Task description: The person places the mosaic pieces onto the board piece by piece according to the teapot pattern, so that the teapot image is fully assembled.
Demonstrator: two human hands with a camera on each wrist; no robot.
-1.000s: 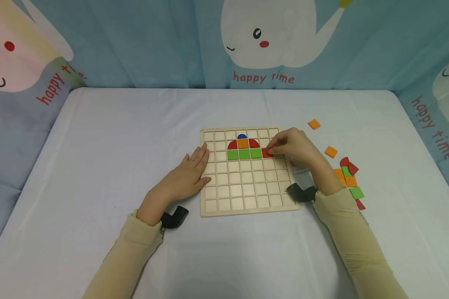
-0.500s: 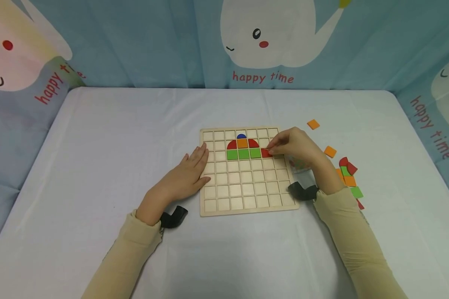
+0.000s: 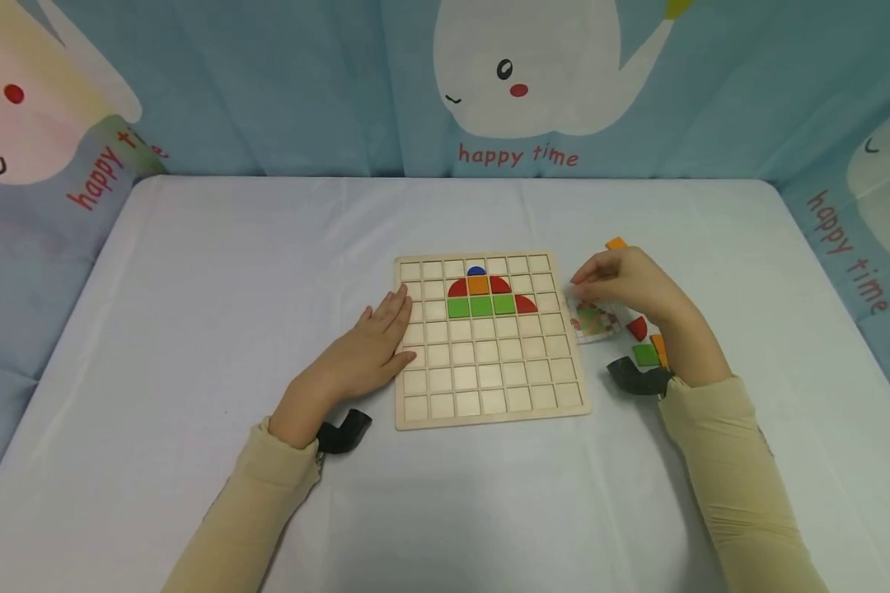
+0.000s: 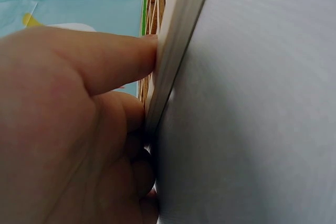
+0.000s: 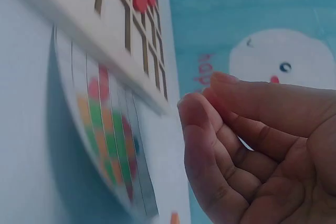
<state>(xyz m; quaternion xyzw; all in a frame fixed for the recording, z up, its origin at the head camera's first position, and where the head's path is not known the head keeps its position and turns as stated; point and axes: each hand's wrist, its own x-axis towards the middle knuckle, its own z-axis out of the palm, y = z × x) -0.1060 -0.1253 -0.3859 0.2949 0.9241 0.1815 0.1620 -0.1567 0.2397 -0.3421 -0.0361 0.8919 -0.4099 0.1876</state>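
My left hand lies at the left edge of a wooden grid board, fingers straight, thumb and fingertips touching its rim. On the board sit a blue half-round piece, an orange square between two red quarter-round pieces, and a row of green squares. A red quarter-round piece ends that row. Over the right side of the board, my right hand hovers above a printed pattern card. Its fingers are loosely bent, and nothing shows between them in the right wrist view.
Loose pieces lie right of the card: a red quarter-round piece, a green square and an orange piece. Another orange piece lies farther back. The right forearm hides part of that area. A printed curtain hangs behind the table.
My right hand has let go of the red quarter-round piece, now in a cell beside the green squares, and moved right off the board. My left hand has stayed in place.
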